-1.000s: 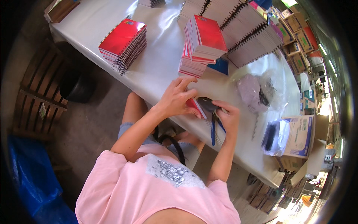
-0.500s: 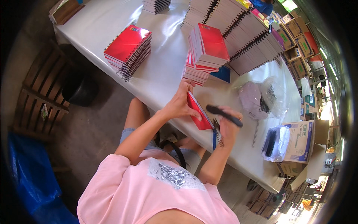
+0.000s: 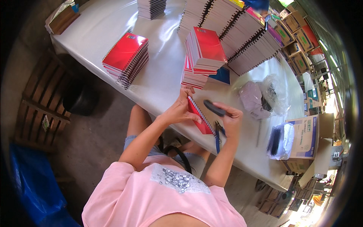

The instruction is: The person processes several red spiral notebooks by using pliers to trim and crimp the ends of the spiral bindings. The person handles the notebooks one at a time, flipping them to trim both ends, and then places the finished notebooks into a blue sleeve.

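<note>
My left hand point(image 3: 179, 109) is closed round a small red notebook point(image 3: 199, 120), held tilted over the near table edge with its fingers at the far end and its thumb across the cover. A metal spiral coil runs along the notebook's right side. In my right hand point(image 3: 232, 118) is a dark, rounded-ended tool point(image 3: 214, 108), just above and right of the coil; its exact kind cannot be made out. Below that hand, beside the notebook's lower corner, is a pair of blue-handled pliers point(image 3: 217, 143). Whether the pliers rest on the table or touch the hand is unclear.
Coil-bound red notebooks point(image 3: 126, 51) are stacked at left. A red-covered stack point(image 3: 210, 47) stands ahead, beside large spiral-bound stacks point(image 3: 247, 51) and a blue cover point(image 3: 222, 76). Rightward are a plastic bag point(image 3: 261, 98), a loose coil point(image 3: 259, 132) and a cardboard box point(image 3: 304, 134).
The dark tool has swung and shifted slightly left within my right hand's grip, its visible part now shorter. The notebook stays in my left hand. The whole view has shifted a little.
</note>
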The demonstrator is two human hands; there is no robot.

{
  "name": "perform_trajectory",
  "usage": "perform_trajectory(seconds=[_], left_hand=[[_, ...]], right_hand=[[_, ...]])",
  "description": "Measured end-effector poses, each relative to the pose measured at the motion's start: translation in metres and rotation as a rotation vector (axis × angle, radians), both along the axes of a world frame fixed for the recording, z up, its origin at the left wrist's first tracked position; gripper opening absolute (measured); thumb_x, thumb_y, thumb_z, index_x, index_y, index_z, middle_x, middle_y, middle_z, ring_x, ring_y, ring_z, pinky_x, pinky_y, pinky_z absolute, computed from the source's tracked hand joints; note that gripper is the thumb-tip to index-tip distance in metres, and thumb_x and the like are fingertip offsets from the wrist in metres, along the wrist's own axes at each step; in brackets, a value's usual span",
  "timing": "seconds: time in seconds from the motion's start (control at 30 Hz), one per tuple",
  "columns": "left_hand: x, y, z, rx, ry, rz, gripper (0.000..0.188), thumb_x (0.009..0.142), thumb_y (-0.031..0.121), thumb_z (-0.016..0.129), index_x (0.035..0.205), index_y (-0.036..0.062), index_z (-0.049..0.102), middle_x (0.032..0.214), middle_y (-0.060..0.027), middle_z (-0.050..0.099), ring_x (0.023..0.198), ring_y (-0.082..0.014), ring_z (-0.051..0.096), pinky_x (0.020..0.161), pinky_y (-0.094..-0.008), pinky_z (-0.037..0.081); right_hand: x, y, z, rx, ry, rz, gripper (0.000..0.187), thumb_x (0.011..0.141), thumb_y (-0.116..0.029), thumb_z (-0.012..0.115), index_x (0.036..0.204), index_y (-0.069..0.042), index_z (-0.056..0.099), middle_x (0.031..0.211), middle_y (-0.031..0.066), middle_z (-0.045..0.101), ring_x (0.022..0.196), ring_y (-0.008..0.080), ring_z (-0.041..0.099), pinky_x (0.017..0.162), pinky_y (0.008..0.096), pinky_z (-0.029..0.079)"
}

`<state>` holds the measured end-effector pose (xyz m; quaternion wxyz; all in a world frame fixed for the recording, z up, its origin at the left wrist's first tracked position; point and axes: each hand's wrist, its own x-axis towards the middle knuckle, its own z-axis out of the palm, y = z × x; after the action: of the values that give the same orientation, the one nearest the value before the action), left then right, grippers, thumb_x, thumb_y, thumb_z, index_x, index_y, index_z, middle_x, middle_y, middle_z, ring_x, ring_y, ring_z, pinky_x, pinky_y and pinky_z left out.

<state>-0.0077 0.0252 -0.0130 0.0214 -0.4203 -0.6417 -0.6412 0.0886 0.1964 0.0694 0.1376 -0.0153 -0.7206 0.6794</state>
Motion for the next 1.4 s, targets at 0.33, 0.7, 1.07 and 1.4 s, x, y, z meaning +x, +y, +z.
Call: perform_trajectory(seconds=[0.33,0.7,1.07,1.4], left_hand=[[0.002,-0.017,-0.010,0.139,-0.454,-0.148,0.034,0.075,0.014,0.077,0.098,0.0037,0.054,0.096,-0.0046,0.052,0.085,-0.0112,0.049,0.080,-0.0240,0.041],[0.014,-0.005,0.001,0.333,-0.649,-0.067,0.024,0.073,0.003,0.076,0.090,0.0022,0.059,0.088,-0.0033,0.059,0.085,-0.0095,0.054,0.077,-0.0245,0.044],[0.035,-0.004,0.050,0.173,0.094,0.398,0.027,0.057,0.005,0.084,0.077,0.0044,0.065,0.073,-0.0057,0.064,0.066,-0.0180,0.058,0.060,-0.0272,0.046],[0.038,-0.012,0.065,0.159,0.275,0.463,0.034,0.053,0.001,0.082,0.083,0.0065,0.067,0.073,-0.0029,0.064,0.064,-0.0178,0.054,0.057,-0.0280,0.042]], right_hand=[[0.099,0.022,-0.008,0.885,-0.292,-0.615,0.055,0.080,-0.011,0.058,0.134,-0.014,0.046,0.138,0.0184,0.041,0.125,0.0373,0.041,0.102,0.0427,0.033],[0.116,-0.021,-0.048,1.018,-0.322,-0.555,0.048,0.091,-0.024,0.051,0.136,-0.011,0.041,0.128,0.0182,0.042,0.117,0.0361,0.039,0.102,0.0455,0.028],[0.082,-0.082,0.047,0.995,-0.063,-0.383,0.039,0.082,-0.021,0.065,0.121,-0.022,0.060,0.117,0.0120,0.046,0.111,0.0313,0.040,0.097,0.0426,0.026],[0.082,-0.083,0.046,0.960,-0.078,-0.319,0.040,0.083,-0.021,0.064,0.123,-0.022,0.058,0.117,0.0119,0.047,0.106,0.0305,0.044,0.094,0.0436,0.030]])
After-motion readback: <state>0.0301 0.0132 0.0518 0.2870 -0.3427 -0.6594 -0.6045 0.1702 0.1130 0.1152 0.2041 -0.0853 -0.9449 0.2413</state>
